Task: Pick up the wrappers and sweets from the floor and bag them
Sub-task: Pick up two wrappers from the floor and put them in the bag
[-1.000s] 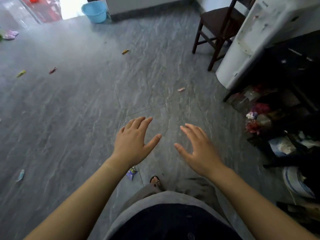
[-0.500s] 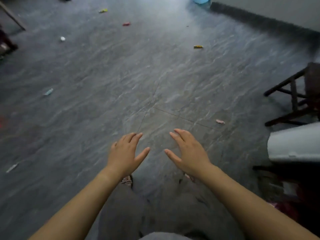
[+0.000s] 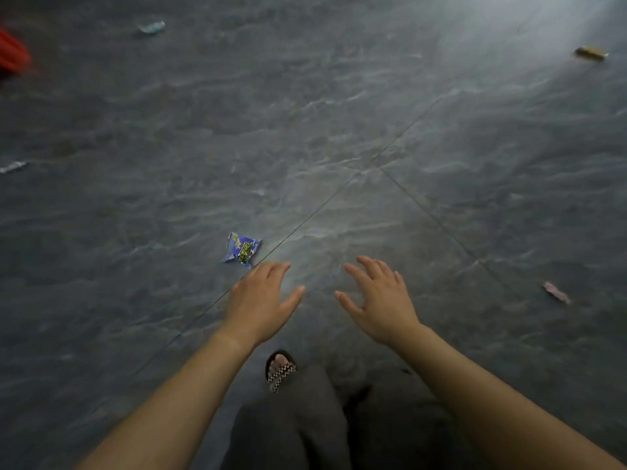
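Observation:
A blue wrapper (image 3: pixel 242 250) with green print lies on the grey floor just beyond the fingertips of my left hand (image 3: pixel 263 301), which is open and empty. My right hand (image 3: pixel 380 303) hovers beside it, also open with fingers spread. A pink sweet (image 3: pixel 555 292) lies to the right. A yellow-brown sweet (image 3: pixel 591 53) sits far right at the top. A pale teal wrapper (image 3: pixel 151 27) is far up on the left, and a silvery wrapper (image 3: pixel 13 166) lies at the left edge. No bag is in view.
A red object (image 3: pixel 12 54) shows blurred at the upper left edge. My foot in a checked sandal (image 3: pixel 280 369) stands on the dark grey tiled floor (image 3: pixel 339 130) below my hands, with my grey trouser leg (image 3: pixel 298 425) beneath.
The view has swung left and down; the chair, white appliance and bucket have left the frame. The blue wrapper now lies in front of my left hand. Both hands stay open.

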`<state>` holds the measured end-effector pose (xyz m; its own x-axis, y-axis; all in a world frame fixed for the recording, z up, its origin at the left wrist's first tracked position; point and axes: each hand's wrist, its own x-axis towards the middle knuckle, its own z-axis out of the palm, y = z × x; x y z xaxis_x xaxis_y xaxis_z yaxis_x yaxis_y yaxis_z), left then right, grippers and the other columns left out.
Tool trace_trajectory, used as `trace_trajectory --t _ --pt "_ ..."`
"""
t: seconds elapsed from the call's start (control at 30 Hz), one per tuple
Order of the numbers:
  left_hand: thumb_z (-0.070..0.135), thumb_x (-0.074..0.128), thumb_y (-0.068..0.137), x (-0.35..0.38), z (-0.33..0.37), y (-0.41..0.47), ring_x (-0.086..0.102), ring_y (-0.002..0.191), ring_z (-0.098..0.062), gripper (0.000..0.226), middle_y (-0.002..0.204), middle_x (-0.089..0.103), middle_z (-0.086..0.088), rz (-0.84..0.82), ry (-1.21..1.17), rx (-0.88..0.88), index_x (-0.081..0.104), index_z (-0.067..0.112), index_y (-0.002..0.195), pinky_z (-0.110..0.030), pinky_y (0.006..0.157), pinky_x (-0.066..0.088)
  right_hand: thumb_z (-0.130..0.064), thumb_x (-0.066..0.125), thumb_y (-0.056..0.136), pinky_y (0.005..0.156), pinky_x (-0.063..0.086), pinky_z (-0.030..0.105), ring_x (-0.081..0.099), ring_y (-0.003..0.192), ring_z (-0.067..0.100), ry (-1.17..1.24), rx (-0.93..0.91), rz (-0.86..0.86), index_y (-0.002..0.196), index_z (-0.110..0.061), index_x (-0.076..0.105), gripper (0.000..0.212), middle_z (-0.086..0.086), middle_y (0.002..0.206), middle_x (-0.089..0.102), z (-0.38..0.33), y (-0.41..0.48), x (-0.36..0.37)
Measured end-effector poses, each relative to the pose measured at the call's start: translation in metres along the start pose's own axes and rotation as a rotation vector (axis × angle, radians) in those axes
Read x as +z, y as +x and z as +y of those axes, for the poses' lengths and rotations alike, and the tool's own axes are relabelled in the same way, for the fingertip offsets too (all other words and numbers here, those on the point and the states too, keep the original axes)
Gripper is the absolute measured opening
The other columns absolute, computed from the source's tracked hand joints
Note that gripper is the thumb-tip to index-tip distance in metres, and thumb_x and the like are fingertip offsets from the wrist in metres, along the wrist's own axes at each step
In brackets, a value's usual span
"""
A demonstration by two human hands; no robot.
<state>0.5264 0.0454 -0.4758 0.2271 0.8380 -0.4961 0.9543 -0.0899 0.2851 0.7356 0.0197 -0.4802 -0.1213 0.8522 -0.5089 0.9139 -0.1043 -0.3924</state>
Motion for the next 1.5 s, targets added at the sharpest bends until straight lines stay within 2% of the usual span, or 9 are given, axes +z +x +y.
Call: trace_trajectory --t 0.23,0.33,0.47,0.63,0.73,1.0,1.17,1.4,1.5 --pt "0.062 0.026 0.08 0.209 -0.12 0.135 0.046 0.122 -0.022 0.066 0.135 0.048 0.0 0.042 0.05 0.0 0.041 0.024 0.133 -0.038 0.096 0.041 -0.048 0.044 0.09 0.114 0.016 0.048 0.011 0.141 0.024 -0.066 -0.143 -0.057 0.141 -0.028 0.026 0.058 0.002 0.154 0.019 0.06 0.183 0.223" --pt "0.061 0.028 0.081 0.279 -0.164 0.177 0.041 0.126 -0.025 0.065 0.14 0.043 -0.004 0.043 0.104 0.029 0.041 0.023 0.133 -0.042 0.101 0.038 -0.048 0.044 0.09 0.114 0.013 0.047 0.006 0.142 0.027 -0.117 -0.198 -0.047 0.142 -0.026 0.023 0.061 0.002 0.155 0.014 0.078 0.239 0.288" --pt "0.056 0.033 0.075 0.334 -0.201 0.198 0.037 0.123 -0.024 0.064 0.138 0.048 -0.008 0.14 0.147 0.079 0.044 0.023 0.129 -0.046 0.092 0.045 -0.052 0.037 0.091 0.114 0.004 0.053 -0.001 0.142 0.03 -0.189 -0.237 0.089 0.145 -0.028 0.018 0.062 0.001 0.156 0.007 0.086 0.281 0.342" --pt "0.051 0.038 0.079 0.33 -0.209 0.192 0.049 0.123 -0.026 0.06 0.137 0.05 -0.006 0.181 0.121 0.138 0.048 0.022 0.13 -0.044 0.091 0.048 -0.052 0.033 0.092 0.114 -0.005 0.049 -0.007 0.143 0.029 -0.188 -0.208 0.127 0.145 -0.028 0.015 0.062 0.001 0.157 0.002 0.082 0.276 0.355" --pt "0.046 0.041 0.08 0.311 -0.212 0.204 0.046 0.123 -0.025 0.056 0.135 0.052 -0.006 0.322 0.105 0.135 0.048 0.02 0.129 -0.043 0.094 0.045 -0.057 0.023 0.088 0.114 -0.002 0.047 -0.002 0.143 0.029 -0.221 -0.23 0.145 0.145 -0.027 0.016 0.065 0.002 0.157 0.008 0.087 0.275 0.358" --pt "0.041 0.043 0.079 0.281 -0.24 0.232 0.038 0.128 -0.026 0.055 0.139 0.046 -0.007 0.543 0.085 -0.125 0.048 0.017 0.128 -0.063 0.1 0.028 -0.056 0.029 0.089 0.112 -0.002 0.045 0.0 0.141 0.025 -0.263 -0.233 0.198 0.145 -0.027 0.02 0.063 0.002 0.156 0.014 0.096 0.277 0.37" --pt "0.045 0.037 0.08 0.281 -0.26 0.242 0.039 0.126 -0.04 0.055 0.144 0.038 -0.016 0.499 0.015 -0.199 0.051 0.013 0.124 -0.054 0.095 0.042 -0.055 0.03 0.089 0.111 -0.002 0.044 -0.001 0.14 0.024 -0.247 -0.241 0.205 0.144 -0.027 0.021 0.063 0.002 0.155 0.015 0.097 0.278 0.369" --pt "0.05 0.045 0.077 0.306 -0.217 0.229 0.048 0.116 -0.032 0.049 0.132 0.049 -0.008 0.403 0.009 0.028 0.053 0.028 0.12 -0.045 0.087 0.047 -0.051 0.035 0.087 0.111 0.008 0.038 0.017 0.139 0.024 -0.214 -0.264 0.211 0.139 -0.025 0.032 0.059 0.004 0.152 0.027 0.108 0.271 0.367" --pt "0.055 0.049 0.072 0.314 -0.205 0.229 0.043 0.122 -0.031 0.054 0.137 0.043 -0.01 0.423 -0.068 0.002 0.049 0.033 0.121 -0.046 0.094 0.041 -0.053 0.036 0.085 0.109 0.011 0.039 0.018 0.137 0.023 -0.227 -0.242 0.225 0.138 -0.025 0.034 0.06 0.003 0.15 0.027 0.128 0.257 0.365"
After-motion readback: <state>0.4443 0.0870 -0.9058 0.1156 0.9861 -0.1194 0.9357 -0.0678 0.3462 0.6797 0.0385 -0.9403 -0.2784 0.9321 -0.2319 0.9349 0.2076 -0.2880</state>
